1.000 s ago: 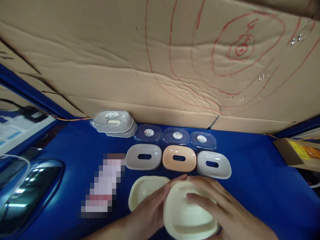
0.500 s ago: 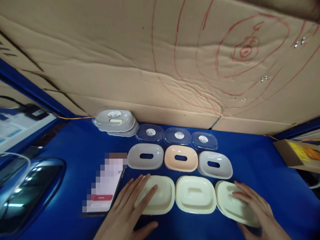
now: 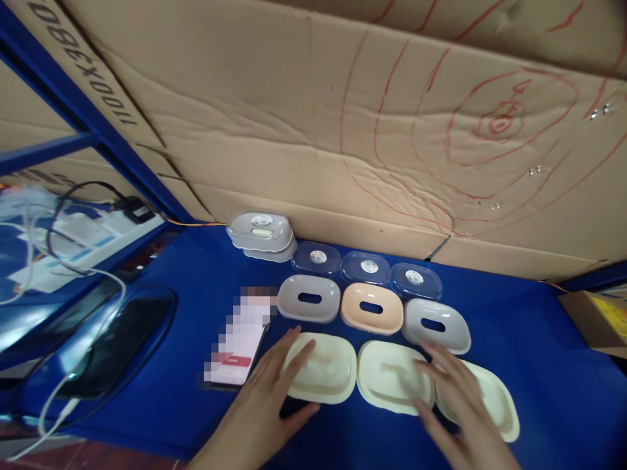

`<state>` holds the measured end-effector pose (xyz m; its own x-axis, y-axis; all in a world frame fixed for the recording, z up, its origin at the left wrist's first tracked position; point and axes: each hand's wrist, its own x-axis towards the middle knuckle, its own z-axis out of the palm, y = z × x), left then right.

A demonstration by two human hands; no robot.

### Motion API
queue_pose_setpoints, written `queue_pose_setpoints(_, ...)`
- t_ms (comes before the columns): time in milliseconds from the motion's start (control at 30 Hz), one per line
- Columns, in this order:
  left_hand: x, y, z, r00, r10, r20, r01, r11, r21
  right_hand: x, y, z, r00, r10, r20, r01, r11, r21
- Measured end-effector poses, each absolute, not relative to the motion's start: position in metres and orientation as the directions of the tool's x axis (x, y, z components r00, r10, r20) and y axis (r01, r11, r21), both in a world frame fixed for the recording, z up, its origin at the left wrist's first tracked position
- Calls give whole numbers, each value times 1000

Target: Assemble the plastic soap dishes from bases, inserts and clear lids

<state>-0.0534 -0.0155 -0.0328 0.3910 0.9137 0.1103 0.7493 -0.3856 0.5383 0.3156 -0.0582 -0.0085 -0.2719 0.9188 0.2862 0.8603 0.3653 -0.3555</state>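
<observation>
Three cream trays lie in the nearest row: a left one, a middle one and a right one. My left hand, fingers spread, lies over the left tray's left edge. Above the gap between the middle and right trays is my right hand, its fingers apart and somewhat blurred. Behind stand a grey slotted dish, a peach dish and a light grey dish. Three clear lids with round labels, one of them at the left, form the back row.
Stacked grey dishes under a clear lid stand at the back left. A phone lies left of the rows. Farther left are a dark device and white cables. A cardboard wall rises behind; a box sits right.
My right hand has moved left from the right cream tray to between it and the middle one. My left hand remains at the left tray. The view has shifted, showing more of the left side.
</observation>
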Motion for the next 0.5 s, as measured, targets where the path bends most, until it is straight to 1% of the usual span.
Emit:
queue_pose_setpoints(33, -55, -17, -33, 367, 924, 105, 738, -358, 572, 294, -51, -4, -346, 900, 265, 829, 426, -364)
queue_pose_setpoints(100, -58, -21, -32, 298, 949, 103, 686, -288, 667, 255, -39, 4, -436, 884, 170, 798, 467, -382)
queue_pose_setpoints(167, -59, -26, -32, 209, 972, 105, 582, -210, 785, 228, -30, 10, -525, 843, 120, 751, 525, -401)
queue_pose_setpoints(233, -54, -32, -31, 68, 993, 100, 389, -119, 913, 210, -23, 14, -573, 815, 85, 714, 548, -436)
queue_pose_setpoints(267, -49, -34, -31, -19, 997, 74, 243, -68, 968, 205, -20, 16, -574, 816, 69, 707, 537, -460)
queue_pose_setpoints(300, -43, -37, -31, -118, 993, 17, 52, -11, 999, 201, -18, 16, -561, 826, 55, 708, 514, -485)
queue_pose_setpoints(333, -37, -39, -32, -177, 981, -75, -167, 45, 985, 198, -16, 16, -541, 840, 44, 713, 485, -506)
queue_pose_setpoints(367, -30, -41, -32, -178, 969, -169, -369, 93, 925, 195, -14, 16, -518, 854, 40, 718, 460, -522)
queue_pose_setpoints(400, -25, -42, -33, -145, 959, -244, -522, 136, 842, 193, -12, 15, -505, 862, 40, 718, 446, -534)
queue_pose_setpoints(433, -20, -43, -33, -99, 949, -300, -631, 173, 756, 190, -10, 14, -506, 862, 40, 712, 443, -544)
queue_pose_setpoints(500, -16, -43, -32, -26, 922, -386, -737, 243, 631, 184, -6, 12, -540, 841, 37, 689, 467, -554)
